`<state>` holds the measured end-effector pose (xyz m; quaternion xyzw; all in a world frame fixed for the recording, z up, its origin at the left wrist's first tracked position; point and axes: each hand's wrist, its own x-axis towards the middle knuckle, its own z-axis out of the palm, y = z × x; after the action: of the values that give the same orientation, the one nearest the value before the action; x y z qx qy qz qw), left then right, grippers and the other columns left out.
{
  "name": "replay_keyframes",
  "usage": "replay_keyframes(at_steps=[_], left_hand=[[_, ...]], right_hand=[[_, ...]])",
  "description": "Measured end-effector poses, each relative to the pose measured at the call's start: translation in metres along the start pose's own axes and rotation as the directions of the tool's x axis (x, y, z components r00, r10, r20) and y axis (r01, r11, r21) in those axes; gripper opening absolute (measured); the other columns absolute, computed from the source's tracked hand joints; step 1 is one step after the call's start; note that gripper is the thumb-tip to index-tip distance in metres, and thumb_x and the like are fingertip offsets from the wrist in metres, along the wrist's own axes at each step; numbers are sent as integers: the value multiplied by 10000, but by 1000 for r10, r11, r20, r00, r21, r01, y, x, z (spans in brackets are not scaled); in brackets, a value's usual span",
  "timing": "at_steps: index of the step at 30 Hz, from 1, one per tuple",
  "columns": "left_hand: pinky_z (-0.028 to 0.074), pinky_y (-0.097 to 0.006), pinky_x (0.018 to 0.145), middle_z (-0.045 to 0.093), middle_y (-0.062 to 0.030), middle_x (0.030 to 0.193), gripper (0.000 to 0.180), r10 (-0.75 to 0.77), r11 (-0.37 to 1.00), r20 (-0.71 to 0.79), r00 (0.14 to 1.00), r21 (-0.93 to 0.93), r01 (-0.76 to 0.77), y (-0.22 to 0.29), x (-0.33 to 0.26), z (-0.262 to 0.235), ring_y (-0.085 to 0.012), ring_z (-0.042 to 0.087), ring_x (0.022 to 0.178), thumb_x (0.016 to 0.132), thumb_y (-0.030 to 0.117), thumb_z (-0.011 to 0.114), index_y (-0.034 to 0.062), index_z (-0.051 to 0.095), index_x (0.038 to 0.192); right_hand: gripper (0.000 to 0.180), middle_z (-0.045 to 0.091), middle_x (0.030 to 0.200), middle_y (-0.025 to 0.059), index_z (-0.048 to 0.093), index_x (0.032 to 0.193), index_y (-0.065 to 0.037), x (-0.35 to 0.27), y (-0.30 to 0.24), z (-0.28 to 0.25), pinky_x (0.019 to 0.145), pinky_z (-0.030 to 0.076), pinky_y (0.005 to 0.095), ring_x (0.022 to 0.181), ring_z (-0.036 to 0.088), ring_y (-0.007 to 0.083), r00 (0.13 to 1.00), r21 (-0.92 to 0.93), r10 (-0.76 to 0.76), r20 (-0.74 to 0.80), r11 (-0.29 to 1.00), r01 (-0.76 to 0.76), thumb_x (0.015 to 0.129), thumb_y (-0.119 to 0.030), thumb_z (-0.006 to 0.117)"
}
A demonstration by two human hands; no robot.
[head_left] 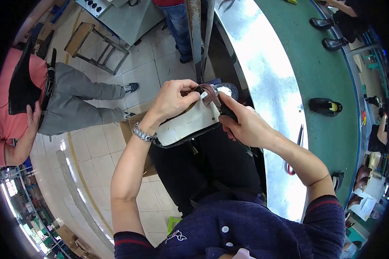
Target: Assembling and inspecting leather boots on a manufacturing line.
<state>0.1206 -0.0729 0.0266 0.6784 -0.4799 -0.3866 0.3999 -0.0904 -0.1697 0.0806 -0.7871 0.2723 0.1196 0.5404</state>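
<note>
A white, flat-topped pad (186, 124) with a dark edge rests across my lap. Over its far end, my left hand (178, 98) is closed, its thumb and fingertips pinching a small brown leather-like strip (209, 94) that curves up in a loop. My right hand (245, 122) wraps round a dark-handled tool (227, 110) beside the strip's other side. The tool's working end, near the strip, is too small and covered to make out. Just beyond my hands sits a dark round dish (230, 90) with something white in it.
A metal-topped bench edge (276, 82) runs along my right, with red-handled scissors (290, 168) on it. Beyond lies a green conveyor belt (328, 142) carrying a black shoe (325, 106). A rusty post (195, 39) stands ahead. At left, a person (73, 93) holds a black piece near a stool (95, 47).
</note>
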Motion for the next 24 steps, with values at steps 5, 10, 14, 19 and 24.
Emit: replay_keyframes(at_steps=[5, 10, 14, 19, 24], left_hand=[[504, -267, 683, 703, -90, 833, 268, 85, 971, 4, 996, 225, -84, 3, 4, 7, -133, 639, 716, 866, 111, 623, -20, 674, 1094], [514, -346, 654, 680, -185, 825, 236, 249, 874, -6, 968, 433, -222, 10, 0, 19, -286, 670, 710, 884, 126, 629, 0, 680, 1077], [496, -427, 643, 663, -199, 828, 149, 374, 806, -105, 921, 527, -268, 6, -1, 37, -371, 644, 749, 921, 133, 591, 14, 648, 990], [483, -446, 636, 652, -188, 805, 127, 362, 826, -173, 916, 516, -228, 9, 0, 47, -381, 632, 720, 942, 131, 555, 24, 616, 968], [464, -407, 598, 631, -185, 729, 161, 288, 877, -275, 917, 461, -137, 5, 7, 47, -352, 616, 652, 927, 133, 555, 7, 644, 885]], right_hand=[[614, 654, 1002, 156, 227, 1509, -40, -18, 20, -3, 746, 540, 334, 836, 661, 215, 999, 281, -28, 24, 959, 20, 959, -42, 500], [638, 641, 1113, 223, 172, 1522, -39, -30, 26, -5, 912, 525, 383, 1000, 662, 287, 985, 742, 90, 146, 649, -169, 955, -2, 460], [644, 630, 1128, 237, 113, 1535, -73, -23, 29, -2, 941, 525, 429, 1016, 661, 308, 976, 909, 17, 219, 360, -210, 986, -34, 447], [624, 626, 962, 142, 124, 1540, -121, -18, 27, 8, 837, 567, 420, 887, 665, 252, 976, 940, 49, 211, 265, -216, 1013, -97, 458], [597, 528, 820, 36, 186, 1530, -160, -10, 17, 10, 636, 557, 315, 683, 559, 123, 987, 814, 114, 117, 558, -161, 1014, -140, 484]])
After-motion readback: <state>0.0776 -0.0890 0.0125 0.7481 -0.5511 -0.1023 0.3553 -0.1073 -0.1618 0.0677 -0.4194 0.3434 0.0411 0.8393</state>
